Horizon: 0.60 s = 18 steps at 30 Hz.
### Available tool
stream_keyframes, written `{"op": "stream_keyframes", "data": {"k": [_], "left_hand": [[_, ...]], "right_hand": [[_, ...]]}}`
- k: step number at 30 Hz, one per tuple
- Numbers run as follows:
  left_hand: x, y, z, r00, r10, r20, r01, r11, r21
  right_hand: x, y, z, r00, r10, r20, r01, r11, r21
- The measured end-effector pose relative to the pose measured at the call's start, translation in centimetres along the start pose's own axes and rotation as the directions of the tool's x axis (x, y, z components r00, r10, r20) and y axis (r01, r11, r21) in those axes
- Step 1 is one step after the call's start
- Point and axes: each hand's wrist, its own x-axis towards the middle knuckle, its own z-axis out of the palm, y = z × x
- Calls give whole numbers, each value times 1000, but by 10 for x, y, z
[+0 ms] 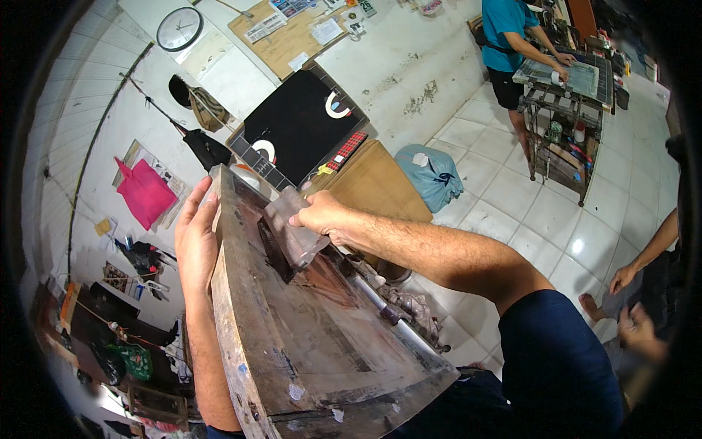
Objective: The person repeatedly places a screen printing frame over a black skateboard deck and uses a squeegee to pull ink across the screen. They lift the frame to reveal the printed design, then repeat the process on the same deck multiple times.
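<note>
A wooden screen-printing frame (232, 333) with a stained, brownish mesh stands tilted before me. My left hand (196, 252) grips its left rail near the top, fingers stretched up along the wood. My right hand (322, 215) is closed around the upper edge of a flat, greyish translucent scraper (292, 233). The scraper is inside the upper part of the frame, close to the mesh. Along its left side lies a strip of dark ink (273, 252). The scraper's lower edge is partly hidden by the ink.
Beyond the frame, a black panel (289, 121) lies on a board beside a brown box (380, 183). A tied blue bag (429, 178) sits on the tiled floor. A person (508, 44) works at a metal-legged table (567, 95); another person's hands (635, 322) show at right.
</note>
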Motion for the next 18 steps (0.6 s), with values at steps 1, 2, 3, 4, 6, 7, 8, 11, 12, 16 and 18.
{"op": "stream_keyframes", "data": {"k": [1, 2, 3, 4, 6, 7, 8, 11, 12, 16, 18], "left_hand": [[-1, 0, 2, 1000, 1, 7, -1, 1000, 14], [-1, 2, 3, 1000, 12, 16, -13, 998, 54], [-1, 2, 4, 1000, 11, 12, -11, 997, 78], [-1, 2, 4, 1000, 20, 2, -20, 995, 97], [1, 0, 3, 1000, 23, 11, -24, 996, 84], [3, -1, 1, 1000, 29, 12, -29, 997, 75], [5, -3, -1, 999, 33, 26, -35, 997, 63], [10, -7, -10, 997, 41, 71, -46, 996, 70], [10, -8, -14, 996, 32, 81, -38, 996, 76], [-2, -6, -26, 1000, 7, 29, -10, 995, 100], [-14, -4, -33, 1000, -10, 5, 10, 995, 102]], "right_hand": [[-3, -1, -1, 1000, 20, -3, -20, 999, 41], [-7, -3, -3, 999, 41, -4, -40, 996, 83], [-10, -3, -4, 998, 60, 19, -61, 991, 116], [-12, -2, -6, 996, 77, 42, -83, 985, 149], [-16, 3, -8, 992, 99, 72, -112, 970, 216], [-17, 7, -7, 991, 107, 78, -123, 960, 252], [-17, 12, -5, 990, 103, 101, -129, 944, 304], [-9, 28, 4, 948, 216, 233, -312, 774, 551], [-7, 35, 7, 925, 260, 278, -380, 678, 629], [6, 52, 2, 905, 115, 410, -418, 424, 803], [11, 59, -9, 925, 71, 373, -366, 425, 828]]}}
